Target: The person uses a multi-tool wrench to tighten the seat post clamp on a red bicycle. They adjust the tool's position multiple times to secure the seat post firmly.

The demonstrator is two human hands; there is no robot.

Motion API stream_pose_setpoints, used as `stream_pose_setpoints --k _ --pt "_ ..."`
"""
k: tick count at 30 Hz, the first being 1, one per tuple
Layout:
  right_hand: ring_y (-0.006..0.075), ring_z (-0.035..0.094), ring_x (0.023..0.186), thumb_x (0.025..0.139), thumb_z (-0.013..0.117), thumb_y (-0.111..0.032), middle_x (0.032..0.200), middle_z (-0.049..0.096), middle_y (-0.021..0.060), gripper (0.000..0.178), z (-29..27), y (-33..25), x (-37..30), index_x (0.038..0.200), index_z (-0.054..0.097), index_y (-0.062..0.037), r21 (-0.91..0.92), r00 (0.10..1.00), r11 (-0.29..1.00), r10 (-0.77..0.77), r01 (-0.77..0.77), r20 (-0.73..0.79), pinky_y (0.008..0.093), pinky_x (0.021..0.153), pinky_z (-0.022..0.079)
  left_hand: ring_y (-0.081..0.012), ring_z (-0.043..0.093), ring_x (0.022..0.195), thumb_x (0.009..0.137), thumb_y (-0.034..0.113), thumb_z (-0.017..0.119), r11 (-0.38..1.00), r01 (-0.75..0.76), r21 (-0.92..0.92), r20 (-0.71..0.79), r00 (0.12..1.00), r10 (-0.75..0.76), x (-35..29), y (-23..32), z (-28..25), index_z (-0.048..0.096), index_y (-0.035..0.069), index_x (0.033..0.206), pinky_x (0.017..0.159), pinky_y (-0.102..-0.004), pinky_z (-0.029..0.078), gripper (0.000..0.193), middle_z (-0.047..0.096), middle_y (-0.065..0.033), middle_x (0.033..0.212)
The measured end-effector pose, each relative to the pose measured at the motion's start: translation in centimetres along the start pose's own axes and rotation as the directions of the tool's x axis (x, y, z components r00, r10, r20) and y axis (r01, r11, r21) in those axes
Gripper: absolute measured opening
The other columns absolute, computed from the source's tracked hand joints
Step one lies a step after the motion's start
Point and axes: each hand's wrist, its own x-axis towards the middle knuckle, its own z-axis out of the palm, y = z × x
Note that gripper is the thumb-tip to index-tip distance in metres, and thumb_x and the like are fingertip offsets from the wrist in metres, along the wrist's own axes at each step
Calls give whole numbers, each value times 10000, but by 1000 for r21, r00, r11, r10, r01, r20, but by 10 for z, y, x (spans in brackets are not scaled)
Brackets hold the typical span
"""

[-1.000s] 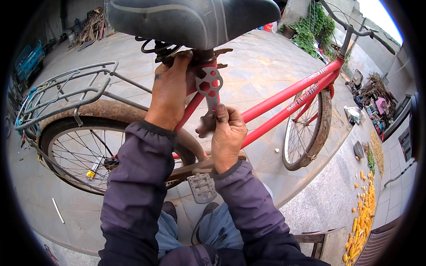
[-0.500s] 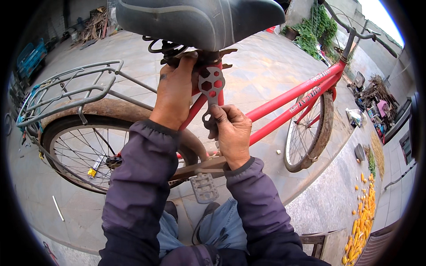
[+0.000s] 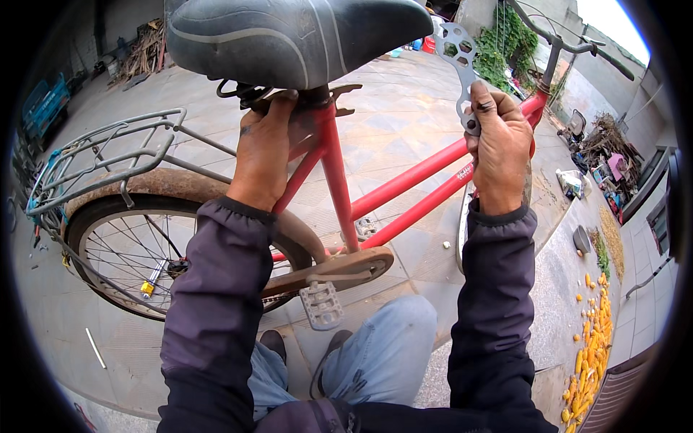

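A flat grey multi-hole wrench (image 3: 460, 54) with several hexagonal openings is upright in my right hand (image 3: 500, 148), pinched near its lower end between thumb and fingers. It stands apart from the bike, to the right of the black saddle (image 3: 296, 40). My left hand (image 3: 261, 148) is closed just under the saddle, by the top of the red frame (image 3: 333, 173). Its thumb points up; the fingers are hidden behind, so what they grip cannot be made out. A rusty forked metal piece (image 3: 346, 99) sticks out right of the seat post.
Left of my arm are a grey rear rack (image 3: 108, 155) and the rear wheel (image 3: 137, 252). A pedal (image 3: 321, 304) and rusty chain guard (image 3: 375, 265) lie low before my knees. Handlebars (image 3: 563, 40) rise at far right. Corn cobs (image 3: 593, 346) lie at lower right.
My right hand has swung right and up with the wrench, away from the seat tube. My left hand stays under the saddle. Saddle and frame appear shifted slightly left in view.
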Motion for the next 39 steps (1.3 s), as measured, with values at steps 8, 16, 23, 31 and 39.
stream_pose_setpoints --k 8,16,23,31,39 --pt "51 494 492 858 652 -210 690 593 20 179 30 64 -106 836 565 -55 345 892 824 391 -449 226 165 399 398 -180 621 885 910 189 535 1000 -12 2 26 1000 12 1 -2 3 578 11 1072 786 -325 503 245 635 -88 1002" --pt "52 526 519 849 661 -222 686 617 25 175 56 76 -114 834 590 -62 248 882 865 356 -436 308 171 422 416 -147 635 735 901 230 518 999 -39 26 -22 999 40 2 -3 7 602 15 977 658 -280 510 244 646 -66 885" --pt "41 508 537 863 646 -209 695 610 14 175 70 83 -112 830 592 -45 241 917 906 278 -349 285 172 447 414 -139 611 808 911 212 523 999 -33 27 5 999 33 0 -2 4 594 17 1016 724 -262 487 233 629 -60 915" --pt "44 507 578 846 669 -176 662 590 2 175 69 83 -103 816 607 -16 165 941 945 242 -284 236 187 514 428 -107 560 774 912 199 522 937 -171 304 35 985 168 2 -8 -6 592 24 996 697 -259 466 206 593 -29 851" --pt "76 574 580 833 675 -151 652 612 22 149 43 37 -45 814 633 -9 -50 970 996 78 -68 230 210 556 485 -104 577 741 910 216 493 999 -31 21 -34 999 32 3 -6 8 599 39 917 679 -266 489 207 603 -37 827"
